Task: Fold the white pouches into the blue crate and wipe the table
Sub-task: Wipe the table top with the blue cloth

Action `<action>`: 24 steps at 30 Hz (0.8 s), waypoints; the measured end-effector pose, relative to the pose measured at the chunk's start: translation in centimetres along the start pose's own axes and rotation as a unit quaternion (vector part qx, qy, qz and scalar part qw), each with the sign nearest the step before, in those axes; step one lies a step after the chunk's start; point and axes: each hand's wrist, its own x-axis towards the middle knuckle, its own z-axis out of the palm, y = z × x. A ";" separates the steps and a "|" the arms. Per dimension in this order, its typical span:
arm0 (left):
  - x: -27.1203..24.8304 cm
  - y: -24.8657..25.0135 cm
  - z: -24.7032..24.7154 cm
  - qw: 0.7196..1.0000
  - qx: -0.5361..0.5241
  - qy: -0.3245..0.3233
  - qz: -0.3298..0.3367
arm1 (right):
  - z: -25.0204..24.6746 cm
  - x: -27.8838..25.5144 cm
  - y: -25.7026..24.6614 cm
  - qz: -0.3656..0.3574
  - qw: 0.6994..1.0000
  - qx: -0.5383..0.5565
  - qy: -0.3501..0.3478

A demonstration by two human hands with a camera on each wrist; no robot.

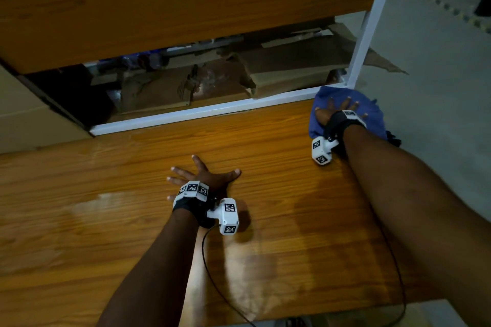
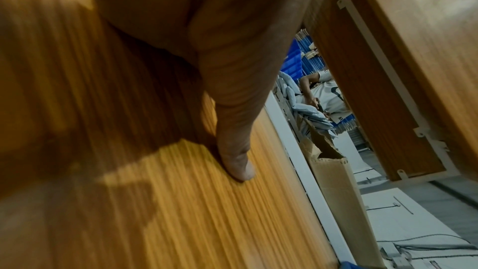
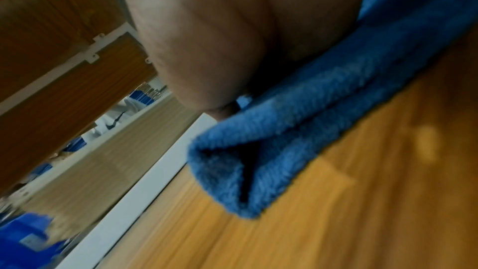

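At table (image 1: 265,141) corner, right hand (image 1: 337,111) spread flat on blue cloth (image 1: 372,114); left hand (image 1: 204,175) splayed on wood, fingertips partly hidden.

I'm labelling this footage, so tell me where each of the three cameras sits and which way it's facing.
Head: worn on the head, looking down at the wooden table; both forearms, left hand flat, right hand on the blue cloth.
Left wrist: under the palm, facing along a finger toward the white table edge.
Right wrist: under the palm, facing the cloth's folded edge.
Shared: both wrist views show the white table edge.
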 end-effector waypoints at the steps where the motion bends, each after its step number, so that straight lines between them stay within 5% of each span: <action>1: 0.1 0.0 0.0 1.000 -0.003 0.001 -0.001 | 0.2 -0.1 -0.9 0.006 1.000 0.007 0.006; 8: 0.7 -0.2 0.2 1.000 0.007 -0.005 -0.004 | 2.2 -4.2 -8.1 -0.029 0.999 0.009 0.012; 14: 0.0 -0.8 -0.6 0.999 0.030 -0.024 0.016 | 7.5 -9.1 -14.8 -0.268 0.959 -0.085 -0.047; 17: -0.5 -2.9 -1.2 0.996 0.050 -0.031 0.060 | 9.8 -12.5 -16.7 -0.324 0.936 -0.122 -0.069; 20: 0.4 -7.0 -2.4 0.990 0.068 -0.052 0.117 | 9.8 -13.3 -15.1 -0.324 0.934 -0.133 -0.066; 24: 0.7 -13.8 -3.5 0.983 0.137 -0.026 0.120 | 8.7 -13.2 -10.8 -0.211 0.973 -0.087 -0.031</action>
